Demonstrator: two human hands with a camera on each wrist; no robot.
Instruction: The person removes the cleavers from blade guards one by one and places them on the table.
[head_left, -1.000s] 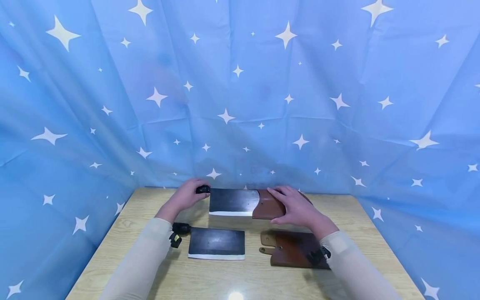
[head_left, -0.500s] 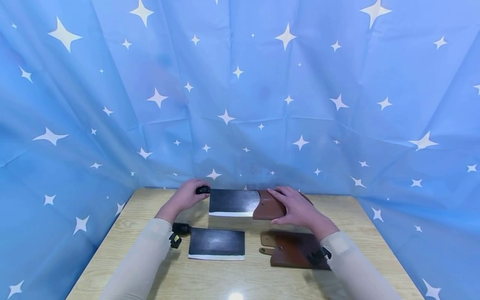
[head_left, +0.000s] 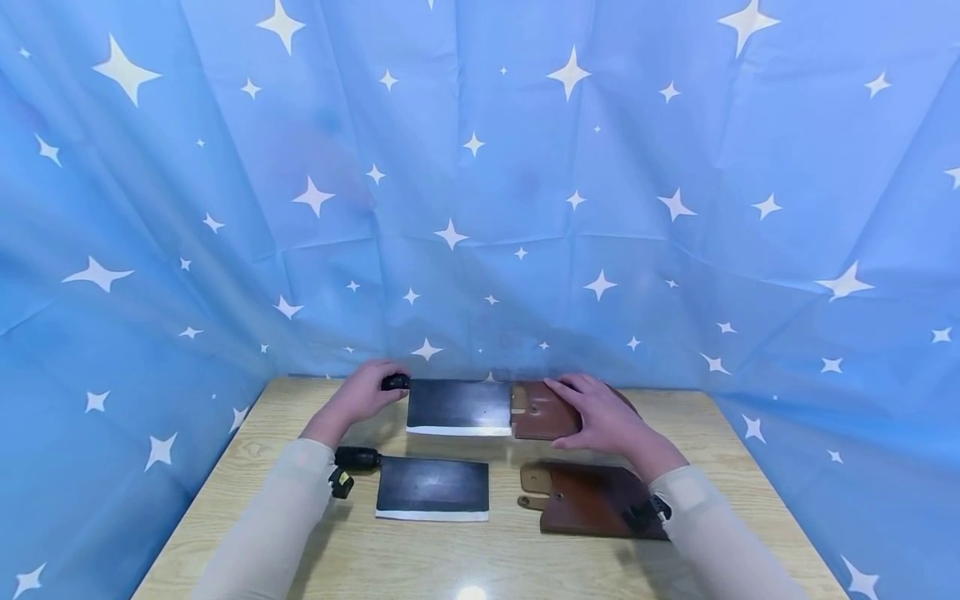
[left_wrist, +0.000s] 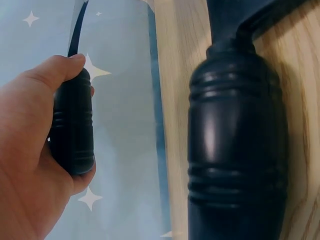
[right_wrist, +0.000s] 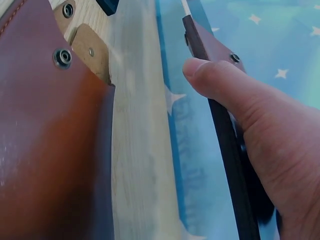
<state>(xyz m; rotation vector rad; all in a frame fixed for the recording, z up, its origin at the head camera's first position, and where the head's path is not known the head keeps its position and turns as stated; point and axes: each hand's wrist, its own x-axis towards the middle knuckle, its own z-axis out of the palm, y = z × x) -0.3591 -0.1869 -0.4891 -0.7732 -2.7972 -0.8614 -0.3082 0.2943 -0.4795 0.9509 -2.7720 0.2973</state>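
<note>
My left hand (head_left: 363, 392) grips the black handle (left_wrist: 75, 125) of a cleaver (head_left: 459, 406), held above the far part of the table with its pale edge downward. My right hand (head_left: 603, 415) holds a brown leather sheath (head_left: 538, 408) by its sides, thumb on the near face in the right wrist view. The blade's end is right at the sheath's mouth, where a tan tab (head_left: 519, 398) shows; I cannot tell whether the tip is still inside. Closer to me a second cleaver (head_left: 432, 487) lies on the table, near a second brown sheath (head_left: 592, 500).
The wooden table (head_left: 420, 562) ends at the back against a blue curtain (head_left: 480, 208) with white stars. In the left wrist view, the second cleaver's handle (left_wrist: 235, 135) lies close beside my left hand. The second sheath has loose tan snap straps (head_left: 534, 502) at its left end.
My left hand has drawn the cleaver leftward and my right hand has shifted slightly right with the sheath. The tan tab at the mouth has come into sight. The second cleaver and sheath stay put.
</note>
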